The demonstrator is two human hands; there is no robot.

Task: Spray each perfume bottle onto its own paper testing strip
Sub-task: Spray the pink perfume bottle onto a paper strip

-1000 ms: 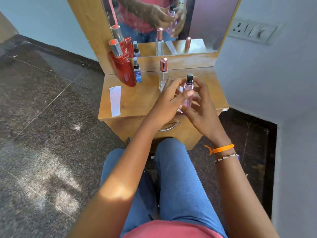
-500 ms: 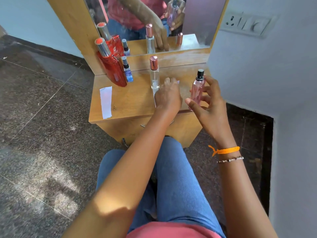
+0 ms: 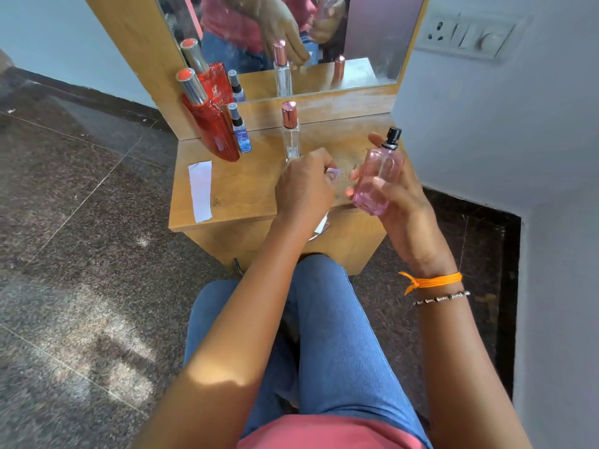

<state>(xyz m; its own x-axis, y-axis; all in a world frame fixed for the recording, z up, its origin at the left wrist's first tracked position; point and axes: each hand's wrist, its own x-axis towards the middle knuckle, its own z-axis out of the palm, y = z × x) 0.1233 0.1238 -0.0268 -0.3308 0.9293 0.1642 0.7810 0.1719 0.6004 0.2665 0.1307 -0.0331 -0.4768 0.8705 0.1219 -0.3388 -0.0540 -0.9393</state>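
- I am holding the pink perfume bottle (image 3: 376,179) in my right hand (image 3: 400,202), lifted off the bench (image 3: 246,189) near its right front corner; my grip there is curled round the glass, thumb across the front face and fingers behind it.
- The bottle is tilting slightly to the right, its black spray nozzle (image 3: 393,137) uncapped and sitting well above my fingers, so the grip is wrapping the lower and middle body.
- My left hand (image 3: 304,186) is hovering low over the middle of the bench, fingers curled and pinching a paper strip (image 3: 334,172); only a small pale tip is showing past the fingertips, just left of the pink bottle.
- A second paper strip (image 3: 200,191) is lying flat at the bench's left edge, well apart from both hands.
- A clear bottle with a rose cap (image 3: 290,134) is standing upright just behind my left hand.
- A red bottle (image 3: 212,128) and a small blue bottle (image 3: 241,132) are standing side by side at the back left, against the mirror (image 3: 372,34).
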